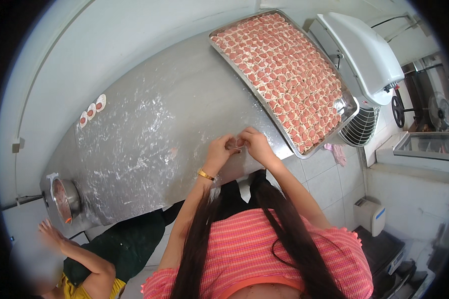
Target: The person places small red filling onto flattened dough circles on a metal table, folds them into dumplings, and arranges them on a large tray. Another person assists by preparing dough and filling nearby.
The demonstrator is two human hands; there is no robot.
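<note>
Close to the table's near edge, my left hand (223,151), with a gold band at the wrist, and my right hand (257,144) meet with bent fingers. Pinched between them is a small dumpling (239,144), its thin wrapper mostly hidden by my fingertips. Just right of my hands lies a large metal tray (340,106), packed with rows of dumplings (289,79) showing pink filling. Three round wrappers (91,110) with pink filling lie flat in a row at the table's far left. A small pinkish bit (173,151) rests left of my hands.
The steel table (184,74) is streaked with white flour. A metal bowl (74,195) of pink filling stands at its left end. Beside it is a co-worker's hand (50,231). A white machine (361,55) with a wire guard (360,127) stands beyond the tray.
</note>
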